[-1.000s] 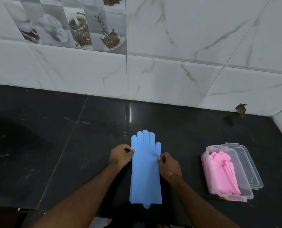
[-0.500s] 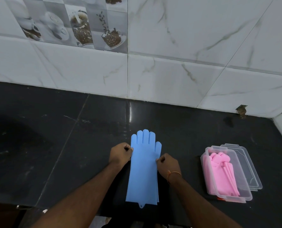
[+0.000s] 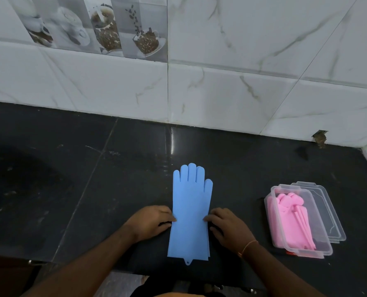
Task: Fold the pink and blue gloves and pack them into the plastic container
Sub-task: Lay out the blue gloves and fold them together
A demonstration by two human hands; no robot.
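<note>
The blue gloves (image 3: 190, 213) are pinched at both long edges: the left hand (image 3: 151, 222) and the right hand (image 3: 226, 227) are each closed lightly on an edge at mid-length. Since a second ago, both grips have been slid from beside the glove fingers toward the cuff. A fold is judged imminent. Right of the blue gloves, the pink gloves (image 3: 289, 221) are already packed in the plastic container (image 3: 326, 250), its lid (image 3: 330, 213) just behind.

The clear lid (image 3: 328, 213) lies partly hidden behind the plastic container (image 3: 302, 252), both forearms run off the bottom edge, and how many blue gloves (image 3: 190, 211) are stacked cannot be told.
</note>
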